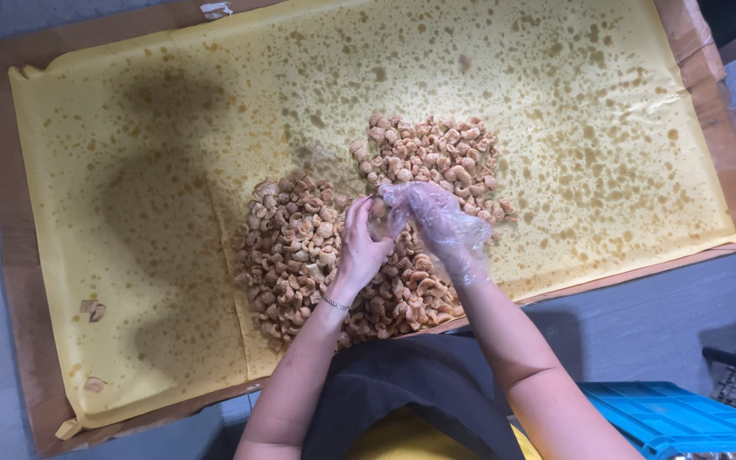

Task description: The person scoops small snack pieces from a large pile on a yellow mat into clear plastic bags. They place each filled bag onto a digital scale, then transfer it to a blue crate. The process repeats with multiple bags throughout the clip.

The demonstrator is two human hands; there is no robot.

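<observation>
Oil-spotted yellow paper (pixel 555 102) on brown cardboard (pixel 10 281), heaped mid-sheet with fried pork rinds (pixel 300 247).
Bare left hand (pixel 361 247) and plastic-gloved right hand (pixel 436 223) together above the heap, fingers curled closed around one rind (pixel 378 209) pinched between them; blue crate (pixel 683 417) lower right.

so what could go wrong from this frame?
1. The left hand is bare while the right hand wears a thin plastic glove, so bare skin may touch the fried snack pieces.
2. The pile reaches the near edge of the oil-spotted yellow paper; pieces could spill off.
3. The loose glove might slip or tear.
</observation>
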